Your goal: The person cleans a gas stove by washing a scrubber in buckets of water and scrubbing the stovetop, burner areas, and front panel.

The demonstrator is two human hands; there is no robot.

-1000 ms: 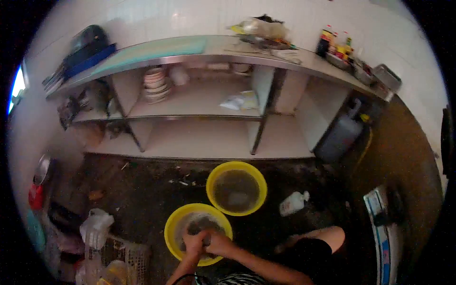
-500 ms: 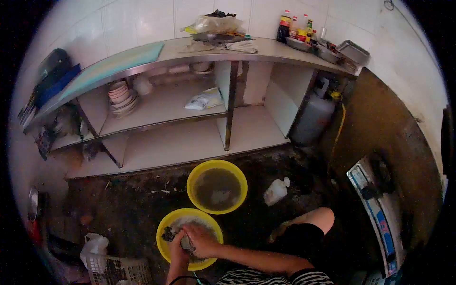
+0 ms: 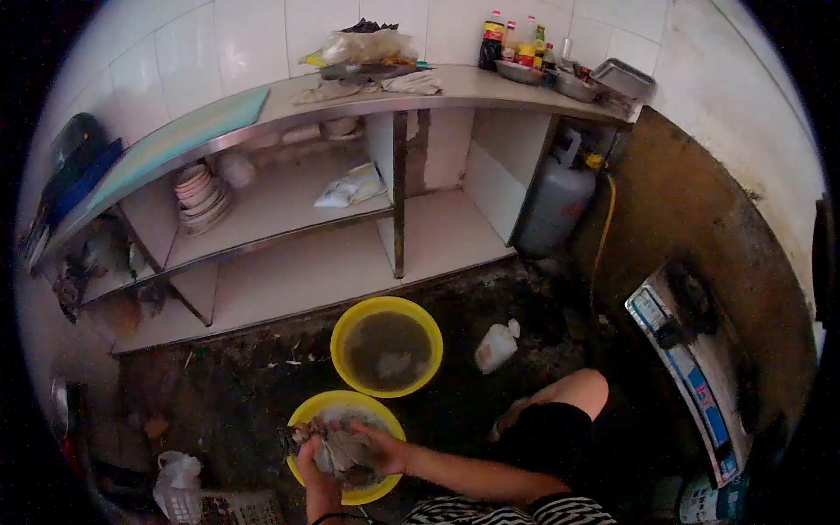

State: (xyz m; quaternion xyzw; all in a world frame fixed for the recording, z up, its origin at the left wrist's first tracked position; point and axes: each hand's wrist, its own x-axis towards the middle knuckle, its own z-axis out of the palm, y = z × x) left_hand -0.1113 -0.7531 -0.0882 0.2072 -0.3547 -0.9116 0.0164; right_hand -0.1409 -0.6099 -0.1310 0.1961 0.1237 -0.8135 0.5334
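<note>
A wet greyish cloth (image 3: 339, 453) is bunched between my two hands over the nearer yellow basin (image 3: 395, 411). My left hand (image 3: 313, 464) is closed on its left side, where a darker crumpled part sticks out past the fingers. The cloth's right side is in my right hand (image 3: 383, 446), with the fingers partly hidden in the folds. Foamy, cloudy water shows in the basin around the cloth. Just beyond, a second yellow basin (image 3: 430, 320) holds murky grey-brown water.
A white plastic bottle (image 3: 496, 348) is on the dark wet floor to the right. At lower left is a plastic basket (image 3: 223, 507). A shelf counter (image 3: 315, 249) runs along the wall, with a gas cylinder (image 3: 556, 206) at its right end.
The cloth is spread wider between my hands than before, and its grey folds show more. My left hand has shifted slightly left. The whole view has turned a little.
</note>
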